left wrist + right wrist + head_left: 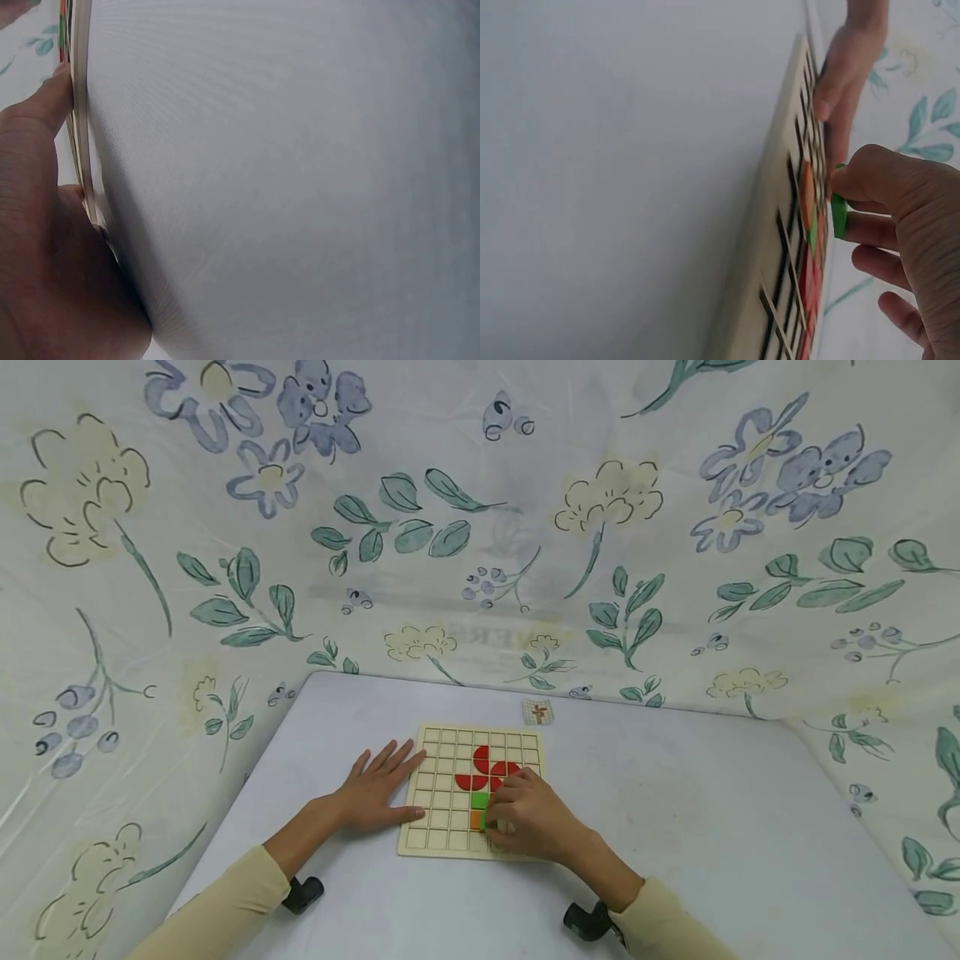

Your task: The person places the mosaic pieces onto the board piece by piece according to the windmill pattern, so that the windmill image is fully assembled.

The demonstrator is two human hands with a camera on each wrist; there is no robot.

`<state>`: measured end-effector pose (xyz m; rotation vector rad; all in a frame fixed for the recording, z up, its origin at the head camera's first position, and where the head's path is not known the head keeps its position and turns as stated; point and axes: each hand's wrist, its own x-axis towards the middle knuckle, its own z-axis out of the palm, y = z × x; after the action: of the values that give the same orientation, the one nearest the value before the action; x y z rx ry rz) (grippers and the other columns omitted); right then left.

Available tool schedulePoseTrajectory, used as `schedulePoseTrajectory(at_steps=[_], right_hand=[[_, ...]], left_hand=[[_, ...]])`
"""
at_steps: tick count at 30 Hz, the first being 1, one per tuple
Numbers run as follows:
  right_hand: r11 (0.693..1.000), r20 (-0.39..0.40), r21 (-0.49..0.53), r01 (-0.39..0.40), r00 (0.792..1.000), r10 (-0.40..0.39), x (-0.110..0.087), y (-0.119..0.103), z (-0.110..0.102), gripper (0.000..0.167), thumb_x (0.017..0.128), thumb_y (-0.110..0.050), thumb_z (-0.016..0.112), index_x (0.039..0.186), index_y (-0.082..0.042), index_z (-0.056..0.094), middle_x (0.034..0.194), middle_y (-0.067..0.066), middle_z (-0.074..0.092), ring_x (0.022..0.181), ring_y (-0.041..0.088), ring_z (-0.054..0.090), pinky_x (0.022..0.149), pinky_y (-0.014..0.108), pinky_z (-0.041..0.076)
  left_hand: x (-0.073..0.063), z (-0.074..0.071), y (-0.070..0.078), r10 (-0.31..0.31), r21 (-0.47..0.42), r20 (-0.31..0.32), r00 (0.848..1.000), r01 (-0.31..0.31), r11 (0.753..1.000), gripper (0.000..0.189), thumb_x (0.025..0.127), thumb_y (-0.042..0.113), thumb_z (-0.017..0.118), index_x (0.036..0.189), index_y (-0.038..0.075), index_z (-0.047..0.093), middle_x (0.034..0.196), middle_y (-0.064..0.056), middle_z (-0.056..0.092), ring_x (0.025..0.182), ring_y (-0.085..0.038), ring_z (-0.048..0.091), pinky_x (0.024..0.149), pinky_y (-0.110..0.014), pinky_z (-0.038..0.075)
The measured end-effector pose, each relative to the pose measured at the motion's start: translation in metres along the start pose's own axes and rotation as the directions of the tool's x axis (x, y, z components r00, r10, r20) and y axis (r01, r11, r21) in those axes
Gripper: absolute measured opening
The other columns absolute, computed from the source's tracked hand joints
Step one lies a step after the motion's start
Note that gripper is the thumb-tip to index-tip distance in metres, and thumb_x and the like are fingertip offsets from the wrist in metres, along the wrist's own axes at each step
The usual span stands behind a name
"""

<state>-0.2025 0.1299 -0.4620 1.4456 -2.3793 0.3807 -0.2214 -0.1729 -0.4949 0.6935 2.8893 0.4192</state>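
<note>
A pale wooden grid board [437, 838] lies on the table. My left hand [372, 795] rests with spread fingers along its left edge, thumb [46, 101] on the rim. Over the lower right of the board is my right hand [536, 817], its thumb and finger pinching a small green piece [840, 215]. Beneath that hand, an orange piece [475, 821] and another green piece [479, 800] sit in the grid. Several red rounded pieces [471, 782] form a petal shape above them. The right hand hides the board's lower right cells.
A small card [537, 712] printed with a red figure on a grid lies behind the board. The white table [675, 810] extends to both sides, with a flowered cloth [480, 568] hanging behind it. Black wrist devices [587, 922] sit below both wrists.
</note>
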Motion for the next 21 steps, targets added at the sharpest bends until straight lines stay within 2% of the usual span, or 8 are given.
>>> schedulePoseTrajectory(at_steps=[5, 9, 13, 21], right_hand=[[0.999, -0.002, 0.007, 0.038, 0.999, -0.038, 0.001, -0.011, 0.01, 0.003, 0.077, -0.02, 0.079, 0.078, -0.023, 0.077, 0.081, -0.011, 0.069, 0.087, 0.011, 0.057, 0.086, 0.038, 0.043], [0.998, -0.014, -0.031, 0.055, 0.998, -0.055, 0.0, -0.016, 0.013, 0.004, 0.075, -0.022, 0.081, 0.076, -0.024, 0.077, 0.081, -0.012, 0.068, 0.086, 0.011, 0.054, 0.083, 0.035, 0.041], [0.998, -0.013, -0.035, 0.051, 0.999, -0.051, -0.002, -0.018, 0.013, 0.004, 0.076, -0.023, 0.081, 0.076, -0.024, 0.077, 0.083, -0.012, 0.067, 0.087, 0.011, 0.052, 0.076, 0.03, 0.037], [1.0, 0.016, 0.006, 0.022, 1.0, -0.022, -0.007, -0.019, 0.015, 0.004, 0.08, -0.022, 0.082, 0.08, -0.023, 0.078, 0.087, -0.011, 0.066, 0.088, 0.011, 0.049, 0.074, 0.029, 0.035]], left_hand=[[0.0, 0.0, 0.001, 0.004, -0.005, -0.002, 1.0, -0.004, 1.0, 0.095, 0.086, 0.073, 0.051, 0.158, 0.016, 0.024, 0.163, -0.011, 0.013, 0.149, -0.035, 0.004, 0.112, -0.064, 0.002], [0.0, 0.0, 0.002, 0.001, -0.002, -0.005, 1.0, -0.001, 1.0, 0.095, 0.086, 0.073, 0.052, 0.158, 0.016, 0.024, 0.163, -0.011, 0.014, 0.149, -0.035, 0.005, 0.112, -0.064, 0.003], [0.0, -0.001, 0.002, 0.005, 0.006, -0.005, 1.0, -0.005, 1.0, 0.095, 0.086, 0.072, 0.052, 0.158, 0.016, 0.024, 0.163, -0.011, 0.014, 0.148, -0.036, 0.006, 0.112, -0.064, 0.003], [-0.001, 0.0, 0.001, 0.005, 0.006, -0.001, 1.0, -0.005, 1.0, 0.095, 0.086, 0.073, 0.052, 0.158, 0.016, 0.024, 0.163, -0.012, 0.014, 0.148, -0.036, 0.005, 0.112, -0.064, 0.003]])
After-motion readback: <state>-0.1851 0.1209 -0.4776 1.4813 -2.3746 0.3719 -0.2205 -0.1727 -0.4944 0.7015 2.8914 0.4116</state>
